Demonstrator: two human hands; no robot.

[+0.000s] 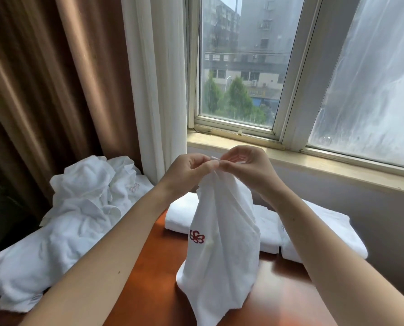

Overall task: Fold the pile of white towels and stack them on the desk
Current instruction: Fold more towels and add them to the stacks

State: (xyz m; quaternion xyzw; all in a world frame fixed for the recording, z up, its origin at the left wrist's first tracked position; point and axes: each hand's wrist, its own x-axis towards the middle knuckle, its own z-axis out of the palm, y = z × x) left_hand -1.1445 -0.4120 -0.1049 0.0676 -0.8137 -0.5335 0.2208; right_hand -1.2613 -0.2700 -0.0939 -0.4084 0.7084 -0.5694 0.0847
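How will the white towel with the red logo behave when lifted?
Likely floppy: the white cloth towel with the red flower logo hangs in soft vertical folds from the left hand and right hand. Probably light: pinching fingers alone hold it. Won't stand: its lower end seems to crumple against the glossy orange-brown desk.

Brown pleated fabric curtain (31, 78), sheer white curtain (158, 78) beside it, white-framed glass window (290, 67), beige stone windowsill (208, 141) below, grey buildings (262, 31) and green trees (236, 97) outside

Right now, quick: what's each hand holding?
Left hand: pinching the top of the hanging towel.
Right hand: pinching the same towel top, beside the left.
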